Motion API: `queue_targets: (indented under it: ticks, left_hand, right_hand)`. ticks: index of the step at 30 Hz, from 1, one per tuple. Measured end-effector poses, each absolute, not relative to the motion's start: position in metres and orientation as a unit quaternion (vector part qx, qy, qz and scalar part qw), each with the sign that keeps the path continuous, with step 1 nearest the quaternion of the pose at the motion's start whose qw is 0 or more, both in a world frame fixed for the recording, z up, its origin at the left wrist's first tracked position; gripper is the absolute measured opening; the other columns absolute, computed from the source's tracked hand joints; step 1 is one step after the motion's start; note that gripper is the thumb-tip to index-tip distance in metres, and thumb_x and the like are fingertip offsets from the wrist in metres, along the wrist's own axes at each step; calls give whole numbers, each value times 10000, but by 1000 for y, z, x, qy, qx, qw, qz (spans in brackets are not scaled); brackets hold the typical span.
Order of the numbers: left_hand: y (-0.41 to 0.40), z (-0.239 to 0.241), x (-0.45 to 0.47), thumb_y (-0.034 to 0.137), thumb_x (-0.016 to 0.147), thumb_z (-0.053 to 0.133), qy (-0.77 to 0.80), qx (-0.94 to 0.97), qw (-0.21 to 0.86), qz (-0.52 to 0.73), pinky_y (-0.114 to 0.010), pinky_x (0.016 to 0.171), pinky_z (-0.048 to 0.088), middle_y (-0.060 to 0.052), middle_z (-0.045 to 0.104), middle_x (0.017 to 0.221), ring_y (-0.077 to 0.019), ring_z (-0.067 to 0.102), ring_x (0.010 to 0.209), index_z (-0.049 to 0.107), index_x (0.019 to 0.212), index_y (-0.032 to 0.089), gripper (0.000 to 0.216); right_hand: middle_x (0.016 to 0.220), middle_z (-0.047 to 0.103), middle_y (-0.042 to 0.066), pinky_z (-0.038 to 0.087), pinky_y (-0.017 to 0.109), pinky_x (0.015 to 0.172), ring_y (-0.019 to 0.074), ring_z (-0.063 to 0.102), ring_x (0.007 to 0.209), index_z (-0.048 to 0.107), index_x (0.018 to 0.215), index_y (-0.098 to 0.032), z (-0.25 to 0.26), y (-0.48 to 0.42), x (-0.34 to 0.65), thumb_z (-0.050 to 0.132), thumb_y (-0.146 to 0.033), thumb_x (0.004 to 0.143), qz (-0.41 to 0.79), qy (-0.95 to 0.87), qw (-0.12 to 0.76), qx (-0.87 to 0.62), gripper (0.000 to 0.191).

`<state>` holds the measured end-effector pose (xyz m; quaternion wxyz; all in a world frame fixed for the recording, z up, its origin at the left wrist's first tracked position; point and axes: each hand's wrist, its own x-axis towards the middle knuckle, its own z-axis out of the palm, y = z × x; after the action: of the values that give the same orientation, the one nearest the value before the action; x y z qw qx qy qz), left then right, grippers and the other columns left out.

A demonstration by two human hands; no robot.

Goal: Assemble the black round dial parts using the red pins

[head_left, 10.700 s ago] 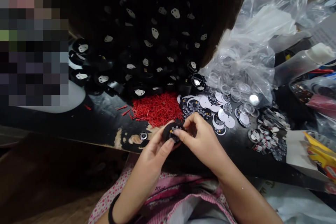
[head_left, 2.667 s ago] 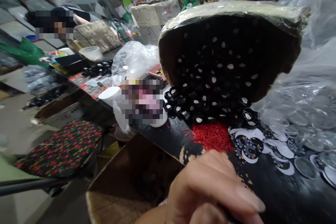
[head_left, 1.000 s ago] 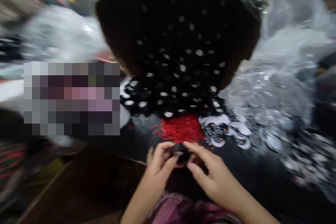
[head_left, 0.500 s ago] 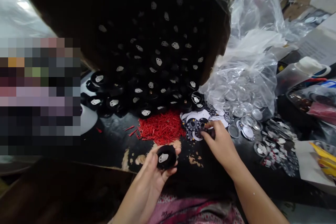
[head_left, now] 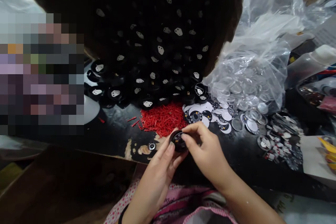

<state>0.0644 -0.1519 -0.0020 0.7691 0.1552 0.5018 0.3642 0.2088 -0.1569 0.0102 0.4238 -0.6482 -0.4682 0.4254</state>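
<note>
While both hands meet just above the desk (head_left: pixel 110 136) edge, the left hand (head_left: pixel 160 168) is closed around a small black round case (head_left: pixel 178 141), cupping it from below w/ thumb and fingers on its rim. The right hand (head_left: pixel 207 150) is pinched at the case's top, fingertips pressing on what looks like a printed dial disc sitting in the case's open face; can't tell if it's fully seated.

Progress, as a judgement: one unit is mid-assembly, w/ the disc going in or just in. Lots left. A big heap of black cases (head_left: pixel 157 59) spills from a dark sack behind, a pile of red pins (head_left: pixel 162 120) lies just beyond the hands, loose printed discs (head_left: pixel 202 113) sit right of the pins, and clear round lenses (head_left: pixel 246 91) fill a plastic bag (head_left: pixel 262 42) further right. No pin or lens shows on the held case yet, so those parts prob. still have to go on. No finished units clearly in view, so total count can't be told.
</note>
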Motion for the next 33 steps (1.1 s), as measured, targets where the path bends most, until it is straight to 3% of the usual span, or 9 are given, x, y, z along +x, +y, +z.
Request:
queue_targets:
  ticks: [5,8,12,18,22,27,29,33]
  left_hand:
    - [-156,-9,59,457,802,722,555,252,716,341,-277,1081,429,39,642,1322,-222,507,1314,691,1174,380,381]
    - [-158,-14,55,476,819,696,537,264,726,340,-310,1040,484,22,627,1345,-244,555,1265,666,1217,369,413]
    - [-160,-18,54,433,847,678,522,254,737,346,-301,972,537,8,612,1362,-251,574,1242,668,1219,354,380]
    - [-156,-16,57,367,799,738,506,317,721,350,-357,1060,463,-20,643,1308,-267,568,1245,698,1171,320,377]
    - [-157,-13,53,330,786,736,523,391,684,325,-375,1038,477,-43,689,1221,-275,606,1190,726,1084,280,302]
    - [-164,-18,32,331,796,724,554,450,652,256,-363,995,509,-56,702,1195,-285,627,1154,711,1126,275,335]
    - [-164,-20,25,354,792,729,575,395,657,286,-365,983,520,-59,705,1185,-283,630,1148,695,1141,262,363]
    - [-160,-18,25,330,771,757,569,266,686,367,-359,946,548,-60,732,1093,-260,667,1075,681,1090,227,344]
  right_hand:
    - [811,624,-6,478,246,663,126,598,721,573,876,-204,9,-155,201,607,-243,874,438,-454,413,-656,52]
    - [739,588,-28,458,218,550,99,566,596,548,868,-202,5,-155,204,613,-288,870,524,-384,430,-627,108]
    - [699,561,-47,462,214,545,87,569,553,534,861,-198,4,-156,206,633,-307,859,562,-340,447,-607,147]
    - [748,574,-34,442,238,602,116,554,659,530,875,-213,6,-160,207,657,-308,836,501,-416,377,-659,163]
    - [893,612,0,464,253,689,132,579,771,547,984,-207,9,-172,210,590,-204,848,503,-471,339,-641,143]
    - [987,659,16,463,257,751,141,611,860,585,1089,-206,13,-180,217,552,-154,884,503,-547,298,-599,215]
    - [987,686,18,449,293,797,163,620,888,624,1069,-211,11,-171,219,562,-191,913,464,-591,257,-608,169]
    - [926,702,70,390,418,857,251,618,904,653,920,-177,0,-139,216,505,-206,944,264,-653,124,-699,152]
